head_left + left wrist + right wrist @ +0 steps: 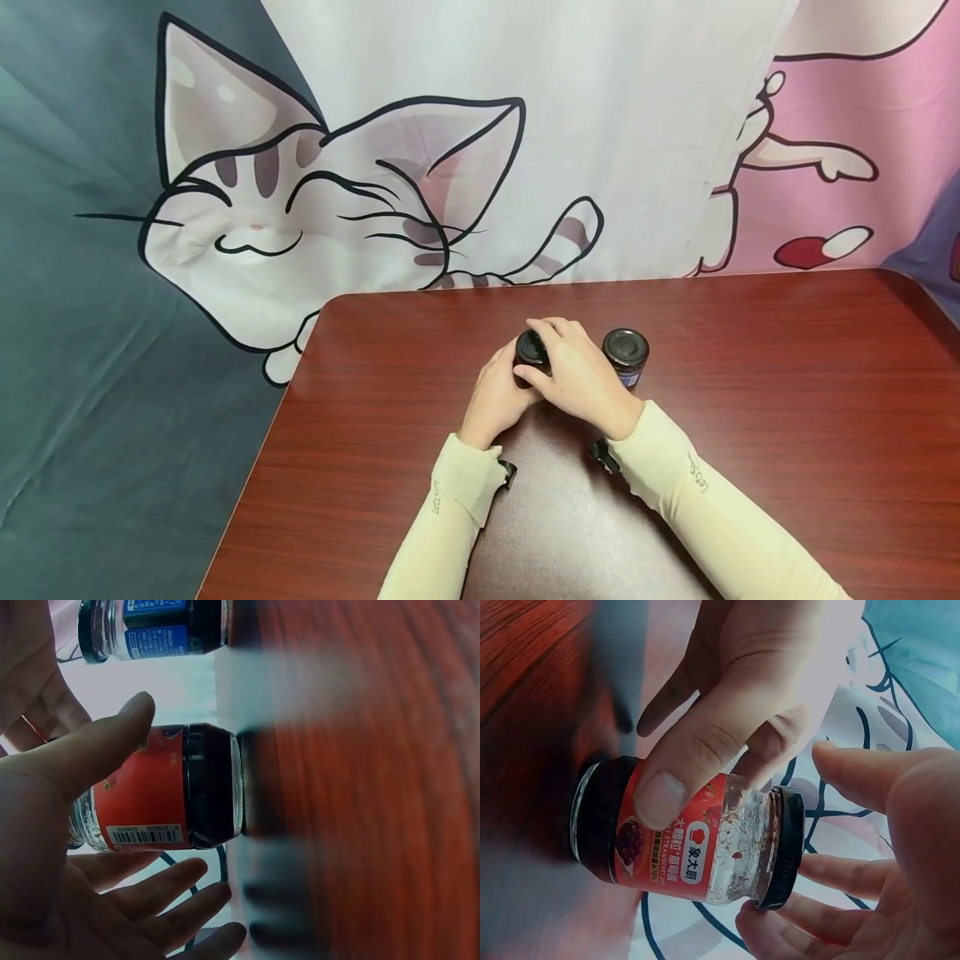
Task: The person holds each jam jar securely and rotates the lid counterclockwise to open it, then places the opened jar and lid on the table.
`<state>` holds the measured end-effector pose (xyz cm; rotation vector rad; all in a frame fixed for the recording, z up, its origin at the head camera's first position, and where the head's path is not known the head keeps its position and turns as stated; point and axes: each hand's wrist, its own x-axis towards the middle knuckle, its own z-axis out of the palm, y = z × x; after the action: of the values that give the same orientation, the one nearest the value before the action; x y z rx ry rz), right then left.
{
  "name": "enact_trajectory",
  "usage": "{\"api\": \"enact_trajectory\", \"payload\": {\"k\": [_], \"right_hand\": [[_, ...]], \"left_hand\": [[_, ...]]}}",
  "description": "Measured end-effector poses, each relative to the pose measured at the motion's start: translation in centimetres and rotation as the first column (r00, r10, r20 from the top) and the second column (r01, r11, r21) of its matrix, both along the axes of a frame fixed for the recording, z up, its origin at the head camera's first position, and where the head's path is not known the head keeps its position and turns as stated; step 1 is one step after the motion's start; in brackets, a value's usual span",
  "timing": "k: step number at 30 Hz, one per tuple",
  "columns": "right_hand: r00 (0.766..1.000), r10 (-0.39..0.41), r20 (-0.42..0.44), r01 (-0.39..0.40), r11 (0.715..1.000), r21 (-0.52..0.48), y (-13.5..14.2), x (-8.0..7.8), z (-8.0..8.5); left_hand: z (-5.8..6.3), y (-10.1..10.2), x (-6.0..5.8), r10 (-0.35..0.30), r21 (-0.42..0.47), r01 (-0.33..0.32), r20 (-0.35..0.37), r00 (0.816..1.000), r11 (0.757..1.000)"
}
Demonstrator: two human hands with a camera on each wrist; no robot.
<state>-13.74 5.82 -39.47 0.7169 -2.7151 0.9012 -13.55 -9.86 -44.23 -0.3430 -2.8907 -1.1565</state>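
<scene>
A strawberry jam jar point(671, 840) with a red label and black lid stands upright on the table. My left hand point(498, 396) holds it low, the thumb lying across the label and the fingers round the far side, as the left wrist view shows. Over the lid point(784, 847) reaches my right hand point(581, 371). In the right wrist view its fingertips are at the lid's edge, while its thumb stands apart from the lid. Just right of that hand is a second jar point(626, 354), black-lidded with a blue label, which neither hand holds.
The brown wooden table point(787, 433) has a rounded far left corner. Directly behind its back edge hangs a curtain point(645, 125) printed with a cartoon cat. Dark wrist devices point(604, 457) show at the cuffs of both pale sleeves.
</scene>
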Motion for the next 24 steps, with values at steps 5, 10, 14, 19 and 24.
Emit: {"api": "enact_trajectory", "payload": {"k": [5,10,14,19,24], "right_hand": [[1.000,-0.003,0.006,0.003,1.000,0.006,-0.05,-0.01,-0.13],[1.000,-0.010,0.015,0.010,1.000,0.006,-0.08,-0.09,-0.31],[0.999,-0.022,0.023,0.022,1.000,0.015,-0.08,-0.15,-0.33],[0.999,-0.032,0.024,0.032,0.999,0.014,-0.08,-0.12,-0.39],[0.999,-0.038,0.016,0.038,0.999,0.005,-0.09,-0.15,-0.53]], "left_hand": [[-0.05,0.15,-0.14,0.023,-0.007,-0.023,0.005,1.000,1.000],[0.01,0.36,-0.27,0.054,-0.008,-0.054,0.028,0.998,0.999],[0.08,0.49,-0.37,0.072,-0.021,-0.071,0.049,0.996,0.997],[0.22,0.60,-0.41,0.081,-0.021,-0.080,0.059,0.995,0.997],[0.34,0.72,-0.37,0.095,-0.019,-0.094,0.076,0.992,0.995]]}}
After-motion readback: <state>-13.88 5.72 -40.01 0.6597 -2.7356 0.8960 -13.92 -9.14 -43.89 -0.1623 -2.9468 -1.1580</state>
